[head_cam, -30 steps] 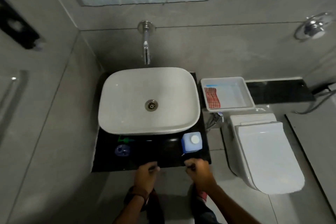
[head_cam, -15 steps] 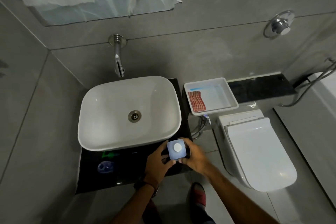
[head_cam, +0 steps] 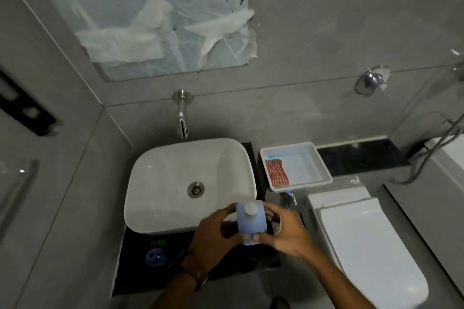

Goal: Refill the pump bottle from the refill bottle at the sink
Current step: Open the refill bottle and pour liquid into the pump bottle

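The sink [head_cam: 160,183] basin lies open beneath the tap [head_cam: 182,118]; both hands crowd its front right rim.

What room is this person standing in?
A bathroom, most likely. There is a white sink with a tap on the wall above it, and a toilet right beside it. Both hands hold a blue bottle.

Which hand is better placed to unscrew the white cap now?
Probably the left hand. Its fingers reach up beside the white cap, while the right hand wraps the refill bottle lower down and can steady it.
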